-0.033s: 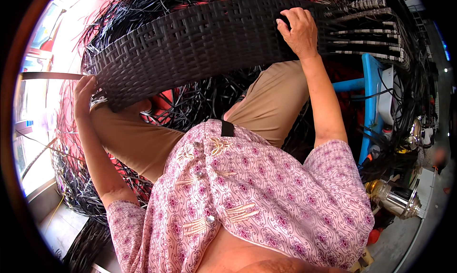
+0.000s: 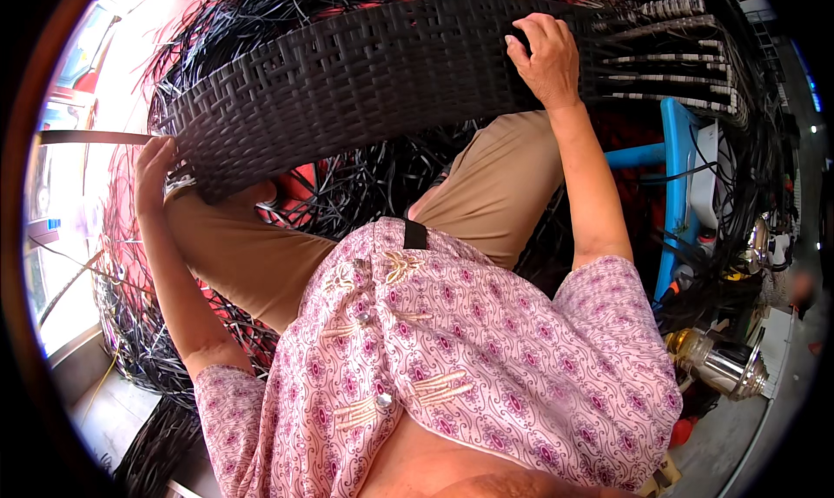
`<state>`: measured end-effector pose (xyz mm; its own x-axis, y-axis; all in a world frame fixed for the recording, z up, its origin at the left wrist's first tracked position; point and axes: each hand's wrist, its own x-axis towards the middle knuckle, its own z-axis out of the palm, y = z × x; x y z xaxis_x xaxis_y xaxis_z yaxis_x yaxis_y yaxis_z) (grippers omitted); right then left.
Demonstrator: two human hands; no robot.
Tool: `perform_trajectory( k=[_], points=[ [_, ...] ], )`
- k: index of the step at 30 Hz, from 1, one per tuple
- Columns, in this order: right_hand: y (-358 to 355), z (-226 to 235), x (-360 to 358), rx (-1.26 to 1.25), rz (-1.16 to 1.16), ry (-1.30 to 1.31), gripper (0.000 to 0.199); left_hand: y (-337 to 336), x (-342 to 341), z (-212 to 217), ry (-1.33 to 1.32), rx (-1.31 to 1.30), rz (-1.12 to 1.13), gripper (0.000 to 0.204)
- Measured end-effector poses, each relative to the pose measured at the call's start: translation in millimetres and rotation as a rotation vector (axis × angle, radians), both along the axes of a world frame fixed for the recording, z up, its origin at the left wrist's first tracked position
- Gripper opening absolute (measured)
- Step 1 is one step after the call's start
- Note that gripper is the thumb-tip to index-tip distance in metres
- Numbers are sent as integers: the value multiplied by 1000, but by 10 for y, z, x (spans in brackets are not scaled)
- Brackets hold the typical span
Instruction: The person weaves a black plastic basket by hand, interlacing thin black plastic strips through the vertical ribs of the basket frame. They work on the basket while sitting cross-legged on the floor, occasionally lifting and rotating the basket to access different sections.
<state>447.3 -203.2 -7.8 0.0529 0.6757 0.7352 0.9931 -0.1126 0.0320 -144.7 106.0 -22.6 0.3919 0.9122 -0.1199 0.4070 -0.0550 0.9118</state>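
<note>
My right fingers (image 2: 543,59) clamp the black woven rattan panel (image 2: 365,72), left fingers (image 2: 155,172) pinch its loose strip (image 2: 91,138); its far end's strands remain unwoven

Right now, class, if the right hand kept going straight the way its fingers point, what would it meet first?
The right hand already lies on the black woven rattan panel, fingers pointing up and left, so it would run along that weave at once. What lies beyond is unclear.

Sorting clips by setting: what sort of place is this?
Probably a wicker-weaving workshop: a black woven panel under both hands, loose black strands heaped around, a metal flask nearby.
</note>
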Motion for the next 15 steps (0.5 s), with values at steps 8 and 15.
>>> perform_trajectory(
  k=[8, 15],
  points=[
    [-69, -109, -48, 14, 10, -23, 21, -127, -10, 84, 10, -20, 12, 17],
    [-32, -90, -163, 8, 34, -2, 26, -87, 67, 79, 4, -36, 21, 18]
  ],
)
